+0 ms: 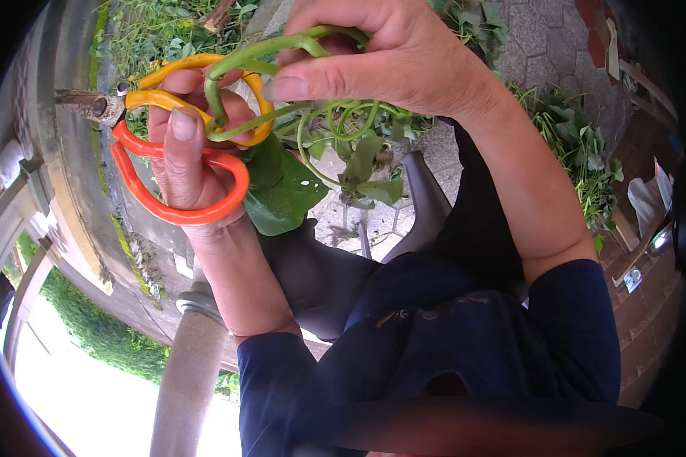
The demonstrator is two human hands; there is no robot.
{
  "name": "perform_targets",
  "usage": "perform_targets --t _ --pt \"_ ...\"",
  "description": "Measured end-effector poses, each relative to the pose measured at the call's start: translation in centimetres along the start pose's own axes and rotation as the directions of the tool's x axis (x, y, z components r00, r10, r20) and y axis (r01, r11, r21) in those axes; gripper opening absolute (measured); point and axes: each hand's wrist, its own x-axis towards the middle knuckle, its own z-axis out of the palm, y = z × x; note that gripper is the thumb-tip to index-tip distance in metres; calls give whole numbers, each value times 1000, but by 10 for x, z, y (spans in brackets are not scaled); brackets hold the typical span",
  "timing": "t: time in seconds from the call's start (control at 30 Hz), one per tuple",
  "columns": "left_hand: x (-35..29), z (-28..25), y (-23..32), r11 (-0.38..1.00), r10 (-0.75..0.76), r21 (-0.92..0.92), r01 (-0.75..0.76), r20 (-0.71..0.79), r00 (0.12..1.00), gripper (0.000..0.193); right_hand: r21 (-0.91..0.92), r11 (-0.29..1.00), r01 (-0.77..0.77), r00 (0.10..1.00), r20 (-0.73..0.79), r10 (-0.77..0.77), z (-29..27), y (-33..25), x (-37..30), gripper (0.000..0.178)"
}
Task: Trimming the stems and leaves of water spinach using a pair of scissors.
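Note:
My left hand [187, 160] is closed around scissors [240, 186] with one yellow handle loop and one orange-red loop, its fingers through them. The short, rusty blades point left, and I cannot tell whether they are parted. My right hand [408, 68] pinches a thick green vine stem [240, 59] between thumb and fingers. That stem bends down to the left hand's fingers, passing close to the yellow loop. Thin curling tendrils and smaller leaves [362, 156] hang below the right hand. A large dark green leaf [282, 190] hangs beside my left wrist.
Cut greenery lies on the ground at the top left [160, 34], and a leafy heap [568, 148] lies to the right. Grey paving [533, 38] shows between them. A stone-coloured post [190, 373] stands at lower left, near a curved ledge [80, 206].

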Motion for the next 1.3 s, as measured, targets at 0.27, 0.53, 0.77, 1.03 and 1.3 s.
perform_targets --t 0.27,0.53,0.77,1.03,1.3 --pt "8 3 -9 993 -37 -109 40 34 999 29 509 828 -236 834 -332 441 5 -26 12 24" --pt "8 -7 -31 928 -241 240 284 -193 951 32 726 653 214 820 -497 284 -41 -4 -1 26" --pt "10 -14 -32 884 -297 341 319 -115 948 29 741 561 369 708 -615 347 -27 -20 0 26" --pt "13 -19 -33 864 -343 363 349 -84 936 30 968 197 154 973 -183 142 -64 7 -7 34" --pt "15 -23 -11 920 -320 164 356 -207 924 27 976 182 117 980 -143 139 -80 6 -12 35"
